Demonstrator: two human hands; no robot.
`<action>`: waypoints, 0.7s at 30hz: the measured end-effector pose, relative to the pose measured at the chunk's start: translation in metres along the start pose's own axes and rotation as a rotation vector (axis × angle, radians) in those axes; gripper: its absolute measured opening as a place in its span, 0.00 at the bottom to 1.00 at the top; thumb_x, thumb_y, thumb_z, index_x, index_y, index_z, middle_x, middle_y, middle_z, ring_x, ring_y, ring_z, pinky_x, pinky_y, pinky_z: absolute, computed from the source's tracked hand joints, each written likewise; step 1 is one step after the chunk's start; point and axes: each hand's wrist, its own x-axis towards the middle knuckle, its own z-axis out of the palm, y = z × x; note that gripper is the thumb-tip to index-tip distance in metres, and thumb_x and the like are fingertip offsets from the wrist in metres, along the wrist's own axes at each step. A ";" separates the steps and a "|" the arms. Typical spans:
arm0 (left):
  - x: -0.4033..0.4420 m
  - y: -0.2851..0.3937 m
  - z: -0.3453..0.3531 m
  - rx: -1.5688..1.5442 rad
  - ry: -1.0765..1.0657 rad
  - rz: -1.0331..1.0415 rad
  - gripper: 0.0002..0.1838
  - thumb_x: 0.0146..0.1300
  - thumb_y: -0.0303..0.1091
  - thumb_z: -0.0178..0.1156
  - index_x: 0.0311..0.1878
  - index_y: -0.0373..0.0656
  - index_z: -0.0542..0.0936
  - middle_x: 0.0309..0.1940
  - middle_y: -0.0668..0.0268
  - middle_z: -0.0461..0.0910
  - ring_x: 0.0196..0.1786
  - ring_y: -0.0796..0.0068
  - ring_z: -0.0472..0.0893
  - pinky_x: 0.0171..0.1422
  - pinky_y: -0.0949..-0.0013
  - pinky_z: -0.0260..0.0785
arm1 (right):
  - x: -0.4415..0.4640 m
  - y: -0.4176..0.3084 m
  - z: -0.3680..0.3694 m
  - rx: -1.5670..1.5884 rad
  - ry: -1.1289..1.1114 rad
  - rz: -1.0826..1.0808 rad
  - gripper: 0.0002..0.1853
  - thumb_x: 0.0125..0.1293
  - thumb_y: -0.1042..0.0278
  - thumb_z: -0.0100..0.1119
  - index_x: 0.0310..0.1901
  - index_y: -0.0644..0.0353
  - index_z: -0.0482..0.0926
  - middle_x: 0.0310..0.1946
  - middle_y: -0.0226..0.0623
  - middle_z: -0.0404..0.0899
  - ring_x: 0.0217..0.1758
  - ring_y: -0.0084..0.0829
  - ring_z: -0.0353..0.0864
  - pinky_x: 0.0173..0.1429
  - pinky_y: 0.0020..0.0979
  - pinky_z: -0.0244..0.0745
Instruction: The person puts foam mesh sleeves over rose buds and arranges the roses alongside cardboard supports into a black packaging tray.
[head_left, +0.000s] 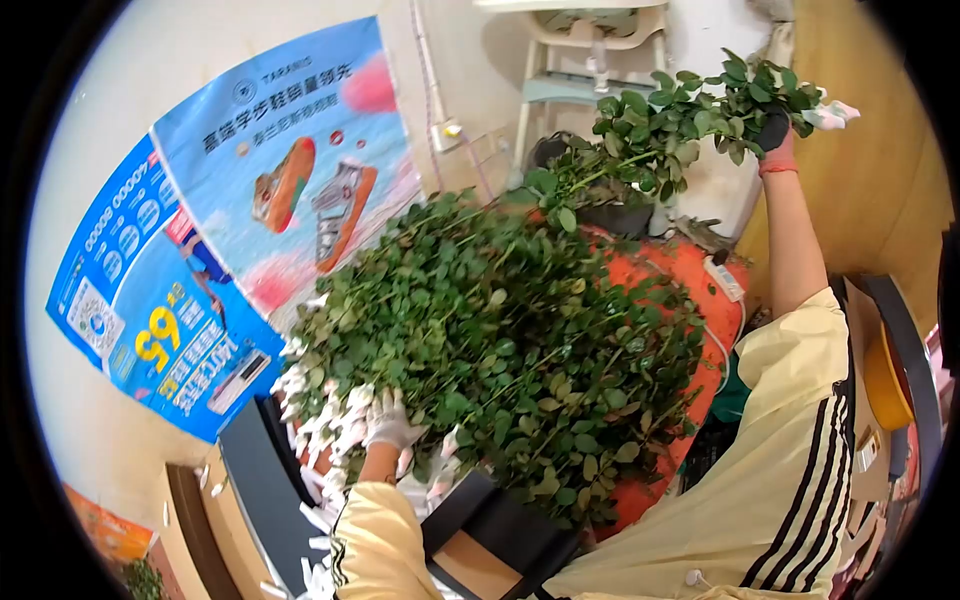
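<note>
Rose stems lie heaped just beyond your gloved left hand, its fingers outstretched, unclenched, over white-wrapped heads. Farther off, your right hand clasps a leafy rose bunch; left of that grip stands a high chair.

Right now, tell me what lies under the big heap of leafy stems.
Along its right side, a red-orange surface shows from under the heap of leafy stems. Whatever lies beneath the middle is covered by leaves and can't be seen.
</note>
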 end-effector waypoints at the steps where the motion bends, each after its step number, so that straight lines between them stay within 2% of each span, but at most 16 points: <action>1: 0.003 -0.002 0.002 0.001 -0.006 0.009 0.59 0.48 0.65 0.61 0.74 0.48 0.40 0.75 0.55 0.38 0.76 0.53 0.40 0.77 0.56 0.35 | 0.007 -0.020 -0.017 -0.089 -0.002 -0.069 0.18 0.67 0.65 0.45 0.56 0.62 0.72 0.53 0.42 0.74 0.55 0.40 0.74 0.63 0.41 0.69; 2: 0.003 -0.003 -0.001 -0.031 -0.041 0.027 0.60 0.46 0.65 0.62 0.74 0.48 0.40 0.75 0.54 0.37 0.76 0.52 0.39 0.77 0.55 0.35 | 0.014 -0.039 -0.035 -0.178 0.003 -0.139 0.20 0.68 0.62 0.45 0.57 0.62 0.71 0.55 0.43 0.74 0.56 0.42 0.74 0.64 0.43 0.68; 4: -0.005 -0.003 -0.022 -0.124 -0.160 0.022 0.63 0.44 0.65 0.64 0.74 0.47 0.37 0.75 0.53 0.34 0.76 0.49 0.36 0.77 0.53 0.34 | 0.020 -0.076 -0.053 0.606 -0.389 -0.132 0.20 0.71 0.59 0.44 0.58 0.61 0.70 0.56 0.41 0.72 0.58 0.37 0.72 0.65 0.41 0.66; 5: -0.013 -0.001 -0.036 -0.084 -0.186 0.035 0.62 0.45 0.64 0.63 0.74 0.47 0.37 0.74 0.52 0.34 0.76 0.49 0.38 0.77 0.54 0.36 | 0.021 -0.092 -0.056 0.605 -0.388 -0.157 0.20 0.71 0.59 0.44 0.58 0.61 0.70 0.56 0.41 0.72 0.58 0.37 0.72 0.65 0.41 0.66; 7: -0.019 -0.014 -0.048 -0.157 -0.179 0.132 0.57 0.47 0.62 0.62 0.74 0.46 0.43 0.74 0.50 0.41 0.75 0.49 0.43 0.76 0.57 0.41 | 0.025 -0.111 -0.068 0.597 -0.509 -0.155 0.21 0.71 0.57 0.42 0.59 0.60 0.69 0.57 0.41 0.71 0.59 0.39 0.71 0.66 0.42 0.65; 9: -0.035 -0.027 -0.059 -0.307 -0.007 0.311 0.44 0.52 0.56 0.59 0.68 0.41 0.62 0.64 0.44 0.64 0.68 0.52 0.64 0.71 0.63 0.54 | 0.026 -0.119 -0.068 0.620 -0.525 -0.146 0.22 0.72 0.56 0.41 0.60 0.60 0.68 0.58 0.41 0.71 0.60 0.39 0.70 0.67 0.43 0.64; 10: -0.064 -0.016 -0.088 -0.345 -0.018 0.236 0.41 0.52 0.55 0.59 0.66 0.39 0.64 0.61 0.44 0.67 0.65 0.53 0.67 0.69 0.63 0.57 | 0.024 -0.120 -0.061 0.512 -0.497 -0.127 0.22 0.71 0.56 0.41 0.59 0.60 0.69 0.58 0.42 0.71 0.61 0.40 0.70 0.67 0.44 0.64; 11: -0.092 -0.005 -0.114 -0.385 -0.026 0.160 0.39 0.53 0.53 0.58 0.63 0.37 0.67 0.58 0.44 0.70 0.63 0.53 0.70 0.67 0.63 0.60 | 0.009 -0.127 -0.025 0.612 -0.611 -0.053 0.23 0.71 0.55 0.40 0.59 0.61 0.68 0.58 0.42 0.71 0.61 0.41 0.70 0.67 0.45 0.64; 12: -0.098 -0.011 -0.113 -0.443 0.212 0.282 0.34 0.53 0.47 0.59 0.60 0.33 0.70 0.57 0.45 0.72 0.61 0.54 0.72 0.66 0.62 0.62 | -0.008 -0.137 0.014 0.703 -0.718 0.033 0.23 0.71 0.55 0.39 0.60 0.62 0.68 0.59 0.43 0.70 0.61 0.41 0.70 0.67 0.46 0.64; 14: -0.134 0.006 -0.140 -0.493 0.641 0.451 0.33 0.52 0.36 0.61 0.61 0.32 0.68 0.58 0.46 0.71 0.63 0.51 0.68 0.68 0.58 0.59 | -0.034 -0.120 0.074 0.844 -0.867 0.063 0.26 0.71 0.52 0.40 0.63 0.62 0.64 0.62 0.43 0.67 0.63 0.42 0.68 0.69 0.46 0.62; 15: -0.159 0.022 -0.157 -0.445 0.850 0.545 0.36 0.50 0.34 0.63 0.64 0.34 0.65 0.62 0.47 0.67 0.66 0.50 0.64 0.70 0.57 0.54 | -0.063 -0.124 0.119 0.760 -0.754 0.023 0.25 0.71 0.53 0.40 0.62 0.62 0.65 0.59 0.42 0.69 0.61 0.40 0.70 0.67 0.44 0.64; 16: -0.195 0.047 -0.184 -0.513 0.927 0.548 0.39 0.49 0.33 0.63 0.66 0.35 0.61 0.66 0.48 0.60 0.69 0.52 0.60 0.72 0.57 0.50 | -0.109 -0.139 0.188 0.401 -0.409 -0.039 0.24 0.71 0.54 0.40 0.62 0.61 0.65 0.56 0.41 0.71 0.58 0.38 0.71 0.65 0.41 0.66; 17: -0.227 0.066 -0.203 -0.513 1.072 0.626 0.43 0.51 0.40 0.67 0.67 0.35 0.59 0.67 0.46 0.58 0.70 0.50 0.58 0.73 0.55 0.49 | -0.154 -0.156 0.249 0.034 -0.199 0.014 0.23 0.72 0.55 0.41 0.61 0.61 0.66 0.53 0.39 0.73 0.56 0.37 0.73 0.63 0.39 0.68; 18: -0.251 0.074 -0.212 -0.429 1.173 0.651 0.54 0.49 0.55 0.69 0.71 0.37 0.51 0.70 0.46 0.53 0.73 0.50 0.52 0.74 0.55 0.45 | -0.192 -0.171 0.302 -0.186 -0.137 0.106 0.22 0.72 0.56 0.41 0.61 0.61 0.67 0.51 0.38 0.75 0.53 0.35 0.75 0.61 0.37 0.70; 20: -0.295 0.095 -0.220 -0.275 1.410 0.732 0.62 0.44 0.60 0.70 0.73 0.45 0.43 0.72 0.44 0.42 0.74 0.45 0.46 0.73 0.48 0.43 | -0.246 -0.137 0.345 0.041 -0.534 0.142 0.21 0.71 0.57 0.42 0.60 0.59 0.66 0.52 0.39 0.72 0.57 0.38 0.70 0.64 0.37 0.63; 21: -0.314 0.103 -0.214 -0.357 1.434 0.782 0.64 0.42 0.57 0.73 0.73 0.43 0.42 0.72 0.42 0.39 0.74 0.45 0.44 0.74 0.48 0.42 | -0.272 -0.121 0.363 0.169 -0.660 -0.020 0.22 0.69 0.57 0.47 0.59 0.59 0.66 0.54 0.40 0.71 0.60 0.40 0.67 0.66 0.38 0.59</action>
